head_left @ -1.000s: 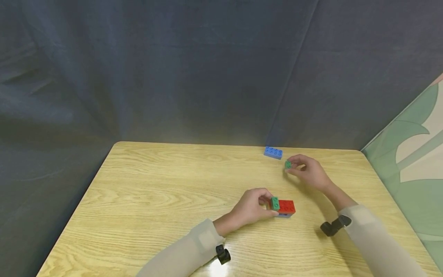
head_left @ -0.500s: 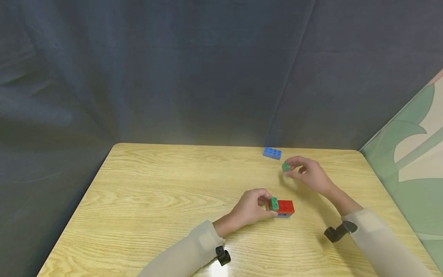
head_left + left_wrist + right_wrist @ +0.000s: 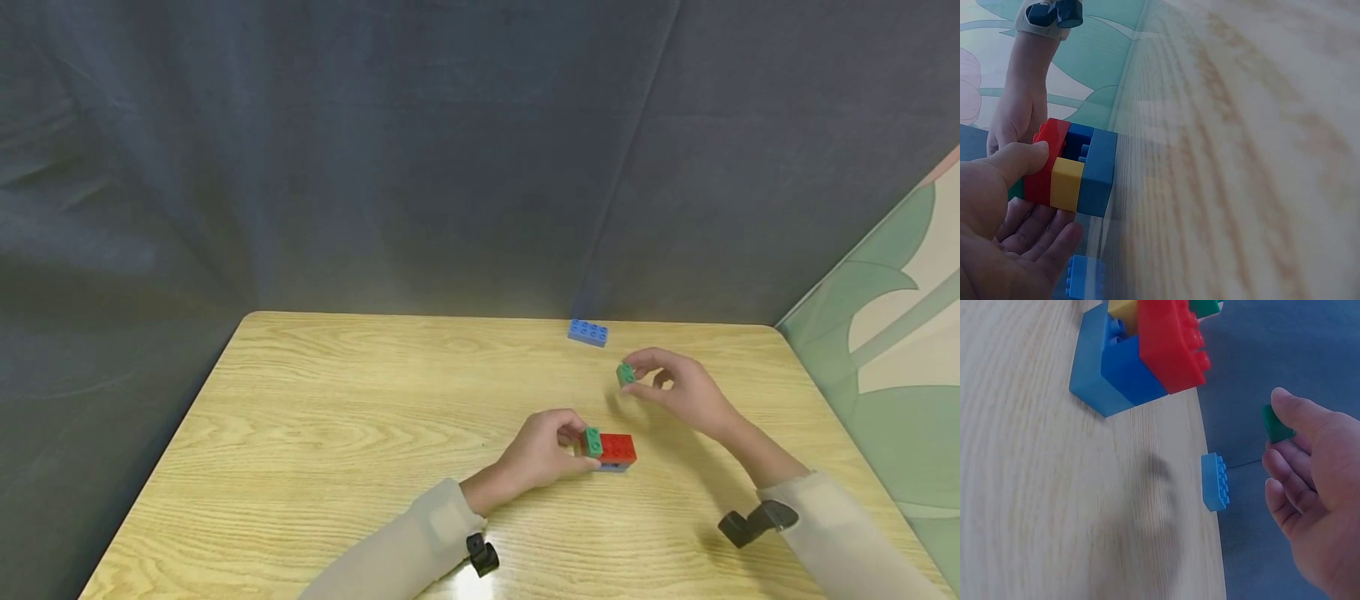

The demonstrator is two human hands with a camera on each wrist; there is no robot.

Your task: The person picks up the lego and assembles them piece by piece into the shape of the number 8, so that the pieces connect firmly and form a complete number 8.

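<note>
A small stack of toy building bricks stands on the table, its red brick (image 3: 618, 447) on top of yellow (image 3: 1067, 184) and dark blue (image 3: 1132, 372) bricks, with a lighter blue brick (image 3: 1099, 175) at the bottom. A green brick (image 3: 592, 442) sits on the red one's left end. My left hand (image 3: 542, 450) grips that end, thumb against the red brick (image 3: 1047, 159) and fingers on the far side. Beyond the stack, my right hand (image 3: 686, 392) pinches another small green brick (image 3: 626, 375) between thumb and fingers, held above the tabletop.
A loose blue brick (image 3: 587, 332) lies near the back edge of the wooden table (image 3: 360, 400). Behind the table hangs a dark cloth (image 3: 420, 167). A patterned green and cream panel (image 3: 907, 367) borders the right side.
My right hand, still pinching its green brick, has come slightly nearer to me. The left hand and the stack stay nearly where they were.
</note>
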